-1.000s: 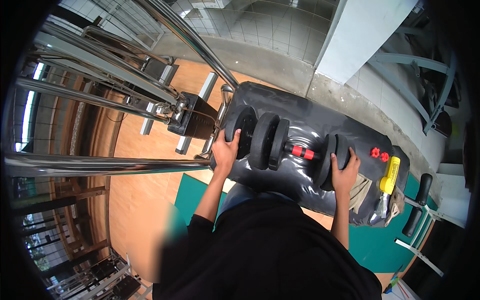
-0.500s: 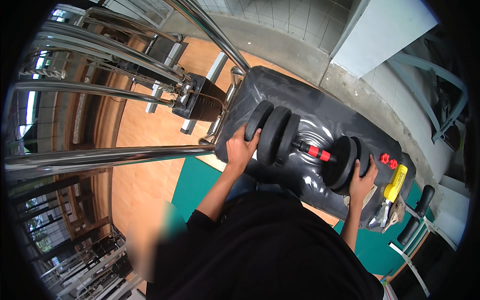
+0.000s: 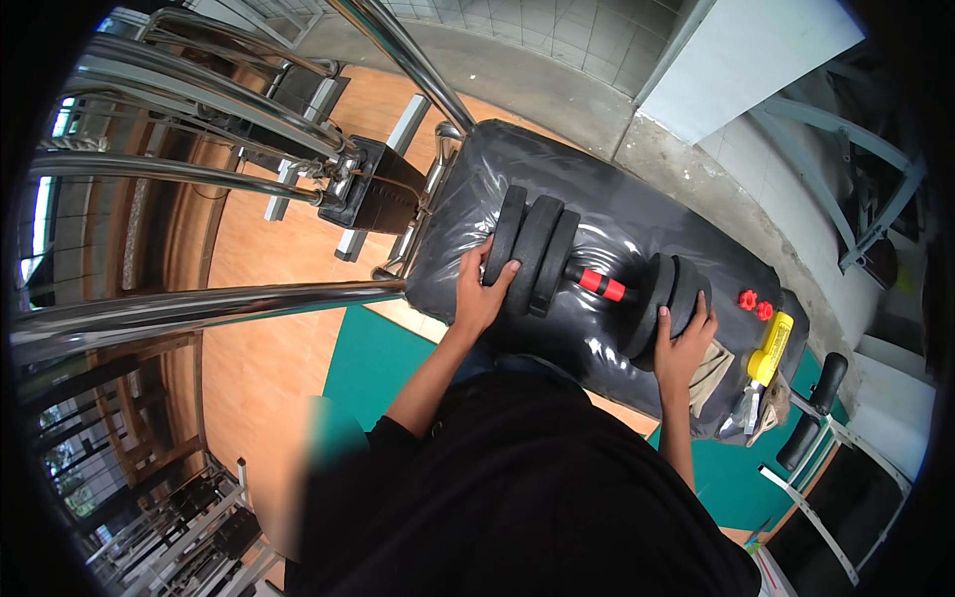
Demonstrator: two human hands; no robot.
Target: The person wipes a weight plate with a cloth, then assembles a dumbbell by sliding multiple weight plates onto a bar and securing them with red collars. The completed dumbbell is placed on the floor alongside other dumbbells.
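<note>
A dumbbell lies across the black padded bench, with dark round weight plates at both ends and a red and black bar (image 3: 602, 286) between them. My left hand (image 3: 481, 289) grips the left plates (image 3: 537, 249), its thumb on the near rim and its fingers round the outer side. At the other end, my right hand (image 3: 686, 343) clasps the right plates (image 3: 659, 298) between thumb and fingers. Two red star-shaped collar nuts (image 3: 756, 304) rest on the bench to the right of the dumbbell.
The bench (image 3: 617, 189) has a shiny, wrinkled cover. Toward its right end lie a beige cloth (image 3: 710, 376), a yellow-handled tool (image 3: 771, 346) and a clear plastic bag (image 3: 741, 413). Chrome machine bars (image 3: 219, 308) and a weight stack (image 3: 370, 184) stand at left.
The view has shifted, so the bench appears farther left. The dumbbell has turned slightly, its plates standing more upright. More of the beige cloth shows beside my right hand; both hands stay on the plates.
</note>
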